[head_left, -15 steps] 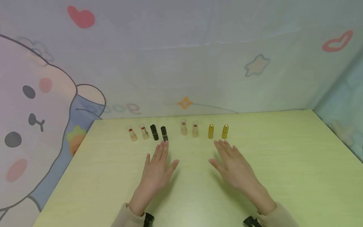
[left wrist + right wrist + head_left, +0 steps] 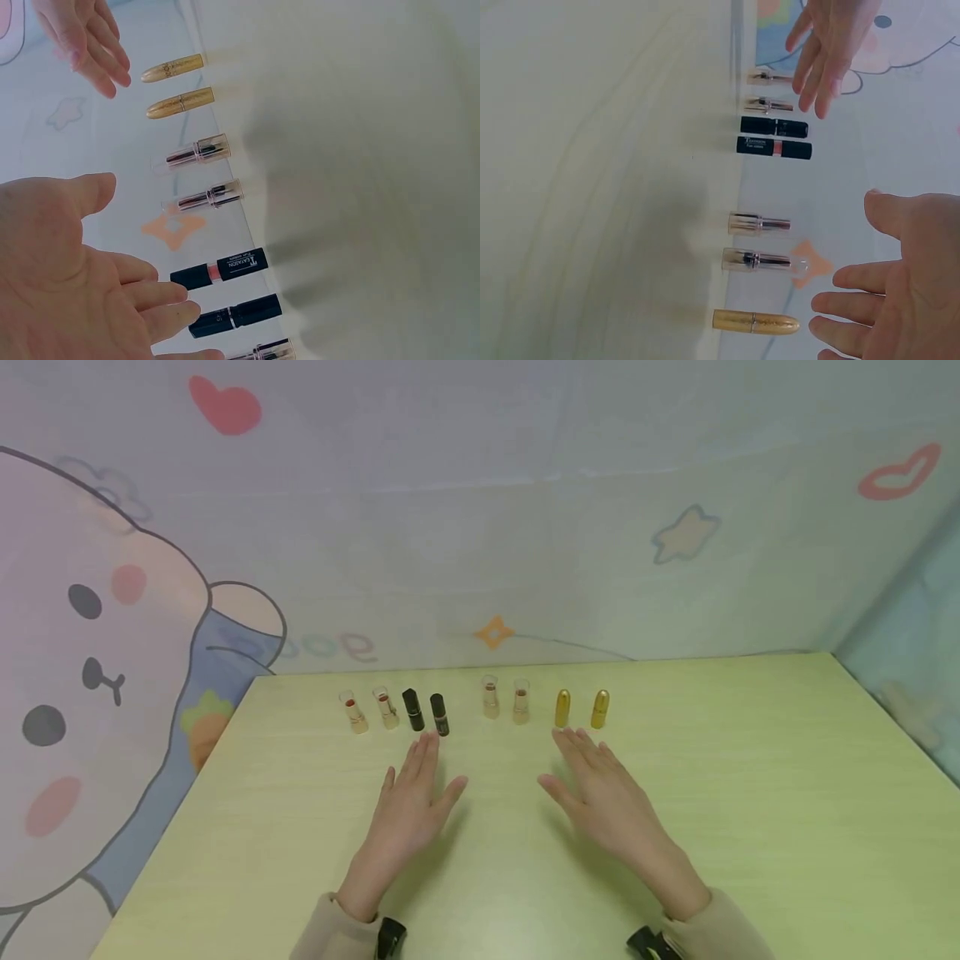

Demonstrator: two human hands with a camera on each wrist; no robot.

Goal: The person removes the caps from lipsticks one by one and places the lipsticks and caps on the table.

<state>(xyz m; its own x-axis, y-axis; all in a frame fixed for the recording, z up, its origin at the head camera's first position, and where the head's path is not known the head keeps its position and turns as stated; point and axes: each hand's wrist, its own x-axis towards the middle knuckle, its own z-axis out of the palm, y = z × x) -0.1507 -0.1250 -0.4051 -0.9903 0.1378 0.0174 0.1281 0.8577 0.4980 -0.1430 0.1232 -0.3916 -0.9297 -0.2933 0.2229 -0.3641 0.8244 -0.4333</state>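
Several lipsticks stand upright in a row toward the table's back edge. At the left are two with clear caps, a clear-capped lipstick [image 2: 354, 714] and its twin [image 2: 386, 708], then a black lipstick [image 2: 413, 710] and another black lipstick [image 2: 440, 715]. Two more clear-capped ones, a lipstick [image 2: 491, 697] and a lipstick [image 2: 521, 702], stand mid-row. A gold lipstick [image 2: 562, 707] and a second gold lipstick [image 2: 600, 709] end it at the right. My left hand [image 2: 407, 814], fingers straight, holds nothing, its fingertips just in front of the black pair. My right hand [image 2: 611, 806], also empty, points toward the gold pair.
The pale yellow-green table [image 2: 787, 793] reaches back to a printed cloth backdrop [image 2: 480, 543] with a cartoon bear at the left. A side cloth [image 2: 915, 610] hangs along the right edge. Both wrists wear black straps below beige sleeves.
My right hand has shifted slightly left, and my left hand a little left too. The whole head view has slid slightly; the lipsticks keep their places in the row.
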